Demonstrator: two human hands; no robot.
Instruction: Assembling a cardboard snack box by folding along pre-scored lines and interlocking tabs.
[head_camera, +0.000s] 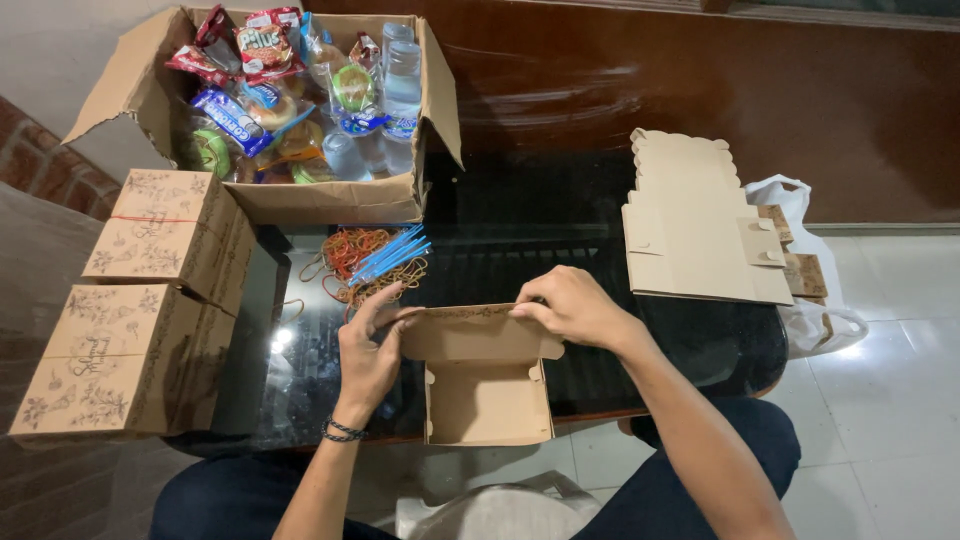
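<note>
between both hands: half-folded kraft box (487, 375) | left hand (367, 352) pinches its left flap | right hand (572, 307) seemingly grips its right edge

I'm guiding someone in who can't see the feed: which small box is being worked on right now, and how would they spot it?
Start at the dark glass table and go to its near edge. The brown cardboard box there sits between the left hand and right hand. Unlike the two closed printed boxes stacked at left and the flat blanks at right, it is open and half folded.
</note>
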